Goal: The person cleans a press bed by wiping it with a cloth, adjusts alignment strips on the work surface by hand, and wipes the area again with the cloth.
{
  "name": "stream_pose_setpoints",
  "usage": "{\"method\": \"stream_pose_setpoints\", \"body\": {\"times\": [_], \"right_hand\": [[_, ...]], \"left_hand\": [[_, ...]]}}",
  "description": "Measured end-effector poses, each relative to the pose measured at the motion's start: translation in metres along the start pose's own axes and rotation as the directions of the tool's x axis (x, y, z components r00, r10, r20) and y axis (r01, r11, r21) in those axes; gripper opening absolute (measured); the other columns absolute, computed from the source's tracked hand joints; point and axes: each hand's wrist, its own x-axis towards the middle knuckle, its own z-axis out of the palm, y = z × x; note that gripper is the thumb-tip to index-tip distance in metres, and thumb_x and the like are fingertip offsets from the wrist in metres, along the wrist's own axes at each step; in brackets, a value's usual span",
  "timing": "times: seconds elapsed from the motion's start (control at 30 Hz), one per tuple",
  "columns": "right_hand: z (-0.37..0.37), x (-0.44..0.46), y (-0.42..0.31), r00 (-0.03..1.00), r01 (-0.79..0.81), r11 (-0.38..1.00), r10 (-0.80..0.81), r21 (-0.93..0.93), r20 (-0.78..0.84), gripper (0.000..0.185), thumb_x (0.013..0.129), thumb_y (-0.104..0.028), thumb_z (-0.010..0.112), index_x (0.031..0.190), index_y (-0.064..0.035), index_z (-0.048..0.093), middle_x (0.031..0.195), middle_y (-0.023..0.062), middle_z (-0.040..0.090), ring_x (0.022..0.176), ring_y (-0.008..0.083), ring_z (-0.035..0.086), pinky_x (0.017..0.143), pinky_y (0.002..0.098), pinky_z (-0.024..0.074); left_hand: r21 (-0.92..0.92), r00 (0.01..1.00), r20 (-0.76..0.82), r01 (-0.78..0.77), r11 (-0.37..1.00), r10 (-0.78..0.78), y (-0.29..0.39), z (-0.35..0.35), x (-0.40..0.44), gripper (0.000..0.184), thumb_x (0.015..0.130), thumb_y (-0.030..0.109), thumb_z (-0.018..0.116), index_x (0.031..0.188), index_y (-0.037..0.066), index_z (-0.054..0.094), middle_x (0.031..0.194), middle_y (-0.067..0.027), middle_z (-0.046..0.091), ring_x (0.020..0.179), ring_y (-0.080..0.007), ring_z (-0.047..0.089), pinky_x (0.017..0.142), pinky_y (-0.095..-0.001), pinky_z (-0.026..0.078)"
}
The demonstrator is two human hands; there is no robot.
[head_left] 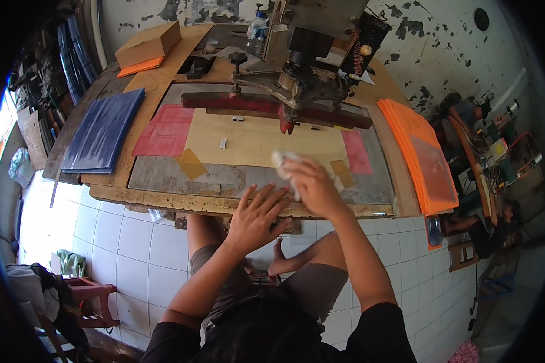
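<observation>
My right hand [313, 186] is closed around a crumpled whitish cloth [278, 158] over the front part of the metal plate [242, 181]. My left hand [257, 219] rests with fingers spread at the table's front edge, close beside the right one, and holds nothing. Beyond both hands lies a tan sheet [254, 145] with small metal pieces on it, one of them a light grey block [223, 143]. Pink-red sheets [166, 130] flank it, and brown tape [191, 164] sticks at its corner. Above hangs the machine's red-and-black press bar [242, 104].
Dark blue plastic covers [103, 133] are stacked at the left, orange ones [415, 151] at the right. Behind stand a cardboard box [149, 45] and a plastic bottle [257, 33]. A person [496, 227] sits at the far right by another workbench.
</observation>
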Motion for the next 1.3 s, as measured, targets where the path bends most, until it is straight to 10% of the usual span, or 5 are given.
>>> {"method": "stream_pose_setpoints", "body": {"times": [0.33,0.53,0.83,1.0,1.3], "right_hand": [[-0.046,-0.059,0.132,0.815,-0.55,0.806,0.46,-0.22,-0.353,0.033,0.101,-0.003,0.063,0.131,-0.0054,0.077,0.145,0.016,0.071,0.134,0.0408,0.064,0.116,0.0499,0.0512],[-0.025,-0.047,-0.011,0.998,-0.05,0.996,0.047,-0.067,-0.038,0.037,0.099,-0.002,0.066,0.135,-0.0071,0.075,0.146,0.0161,0.071,0.138,0.0392,0.063,0.119,0.0511,0.0491],[-0.036,-0.054,0.054,0.838,-0.539,0.795,0.474,-0.278,-0.27,0.036,0.101,-0.002,0.064,0.135,-0.0052,0.074,0.152,0.0152,0.067,0.138,0.0437,0.059,0.117,0.054,0.0478],[-0.018,-0.053,-0.053,0.996,-0.036,0.999,0.034,-0.019,-0.085,0.035,0.1,-0.005,0.069,0.134,-0.0074,0.076,0.149,0.0095,0.068,0.137,0.0421,0.059,0.116,0.0541,0.0474],[-0.016,-0.051,-0.049,0.975,-0.207,0.977,0.201,-0.053,-0.095,0.038,0.098,-0.007,0.071,0.136,-0.0131,0.078,0.153,0.0045,0.068,0.144,0.0356,0.058,0.12,0.0506,0.0452]], "left_hand": [[0.004,1.0,0.013,0.004,1.0,-0.004,0.003,-0.005,0.002,0.048,0.1,0.043,0.075,0.14,0.017,0.071,0.156,-0.0011,0.064,0.145,-0.0266,0.057,0.13,-0.0564,0.031],[-0.007,1.0,-0.006,0.02,1.0,-0.02,0.004,-0.003,0.003,0.048,0.096,0.041,0.08,0.139,0.022,0.071,0.157,0.0024,0.064,0.144,-0.0252,0.059,0.131,-0.0568,0.031],[0.018,1.0,-0.004,0.011,1.0,-0.011,0.002,-0.003,0.002,0.048,0.096,0.043,0.08,0.138,0.022,0.072,0.156,0.0032,0.065,0.144,-0.0245,0.059,0.131,-0.0564,0.032],[0.02,0.999,-0.016,0.031,0.999,-0.031,0.003,-0.001,0.002,0.047,0.095,0.044,0.08,0.137,0.022,0.072,0.156,0.0032,0.065,0.145,-0.0244,0.058,0.131,-0.0562,0.032],[-0.007,0.997,0.001,0.078,0.997,-0.078,0.003,-0.003,0.004,0.044,0.092,0.044,0.083,0.127,0.02,0.074,0.172,-0.007,0.05,0.156,-0.0298,0.048,0.131,-0.0571,0.031]]}}
